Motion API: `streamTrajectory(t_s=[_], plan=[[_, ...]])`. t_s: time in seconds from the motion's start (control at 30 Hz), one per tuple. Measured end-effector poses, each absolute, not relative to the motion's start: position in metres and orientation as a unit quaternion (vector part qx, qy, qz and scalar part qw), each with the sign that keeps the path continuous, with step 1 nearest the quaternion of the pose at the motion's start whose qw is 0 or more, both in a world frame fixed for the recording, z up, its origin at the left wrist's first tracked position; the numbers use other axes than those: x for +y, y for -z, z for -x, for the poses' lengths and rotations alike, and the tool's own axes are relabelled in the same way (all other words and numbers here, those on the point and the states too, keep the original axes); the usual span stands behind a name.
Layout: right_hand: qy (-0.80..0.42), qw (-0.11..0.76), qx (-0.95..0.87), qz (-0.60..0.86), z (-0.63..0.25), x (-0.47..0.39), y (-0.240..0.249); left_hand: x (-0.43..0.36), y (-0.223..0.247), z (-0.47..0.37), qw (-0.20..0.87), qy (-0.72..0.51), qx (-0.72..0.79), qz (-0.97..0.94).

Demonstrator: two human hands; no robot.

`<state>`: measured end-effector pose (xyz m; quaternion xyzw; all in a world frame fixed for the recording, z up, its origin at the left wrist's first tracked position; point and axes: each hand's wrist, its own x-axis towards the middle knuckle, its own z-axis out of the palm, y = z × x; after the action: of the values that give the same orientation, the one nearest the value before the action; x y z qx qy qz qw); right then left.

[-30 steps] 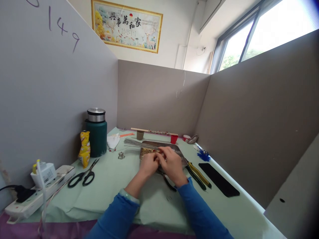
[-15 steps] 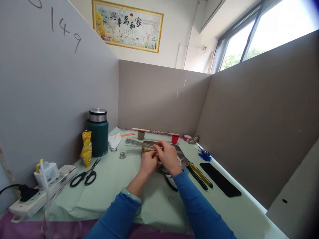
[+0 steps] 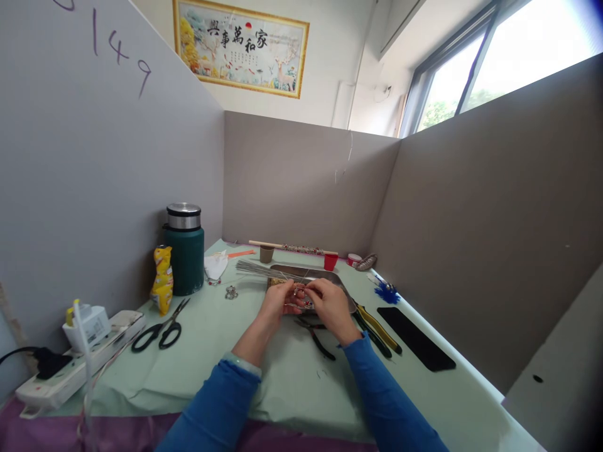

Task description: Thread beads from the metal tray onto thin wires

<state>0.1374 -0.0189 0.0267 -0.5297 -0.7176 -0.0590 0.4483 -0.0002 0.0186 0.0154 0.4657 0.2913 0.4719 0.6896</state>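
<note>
In the middle of the head view, my left hand (image 3: 276,304) is closed with curled fingers round a small beaded wire piece (image 3: 298,291). My right hand (image 3: 332,307) pinches at the right side of this piece; the fingertips partly cover it. Both hands are over the near edge of a metal tray (image 3: 347,294), which holds gold-coloured bits and beads. Across the tray's back left lies a bundle of thin grey wires (image 3: 257,270). Just under my hands rest small dark-handled pliers (image 3: 323,346). Another small beaded wire piece (image 3: 231,292) lies to the left.
Yellow-and-green pliers (image 3: 379,329) and a black strip (image 3: 417,339) are at right. Scissors (image 3: 162,329), a yellow packet (image 3: 162,282), a green flask (image 3: 184,260) and a power strip (image 3: 82,355) stand left. Behind are a brown cup (image 3: 266,253), a red cup (image 3: 330,261) and a beaded stick (image 3: 301,249).
My hands have drawn apart slightly and my left fingers have opened out a little, so the beaded piece between them shows. The right hand has shifted right and down; more of the small pliers is visible.
</note>
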Motion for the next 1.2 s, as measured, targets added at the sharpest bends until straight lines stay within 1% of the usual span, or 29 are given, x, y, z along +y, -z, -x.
streamTrajectory(t_s=[0.1,0.3,0.47,0.53,0.6,0.7,0.83,0.97,1.2], plan=[[0.05,0.459,-0.713,0.528,-0.139,-0.018,-0.027,0.016,-0.017,0.001,0.664,-0.475,0.312,-0.485],[0.031,0.528,-0.68,0.508,-0.13,-0.021,-0.022,0.016,-0.014,-0.003,0.633,-0.527,0.315,-0.472],[0.117,0.496,-0.698,0.503,-0.113,-0.026,-0.022,0.022,-0.008,-0.006,0.6,-0.571,0.327,-0.455],[0.086,0.511,-0.693,0.502,-0.115,-0.023,-0.024,0.021,-0.009,-0.004,0.616,-0.564,0.321,-0.447],[0.018,0.54,-0.674,0.504,-0.125,-0.016,-0.027,0.02,-0.012,-0.002,0.632,-0.555,0.318,-0.437],[-0.088,0.573,-0.622,0.526,-0.147,-0.006,-0.028,0.016,-0.017,0.001,0.629,-0.552,0.343,-0.426],[-0.185,0.595,-0.58,0.525,-0.163,-0.003,-0.027,0.013,-0.02,0.001,0.64,-0.534,0.36,-0.42],[-0.198,0.57,-0.633,0.484,-0.155,-0.01,-0.027,0.013,-0.018,0.0,0.664,-0.514,0.338,-0.425],[-0.146,0.542,-0.662,0.497,-0.15,-0.01,-0.024,0.016,-0.018,-0.001,0.693,-0.483,0.321,-0.428]])
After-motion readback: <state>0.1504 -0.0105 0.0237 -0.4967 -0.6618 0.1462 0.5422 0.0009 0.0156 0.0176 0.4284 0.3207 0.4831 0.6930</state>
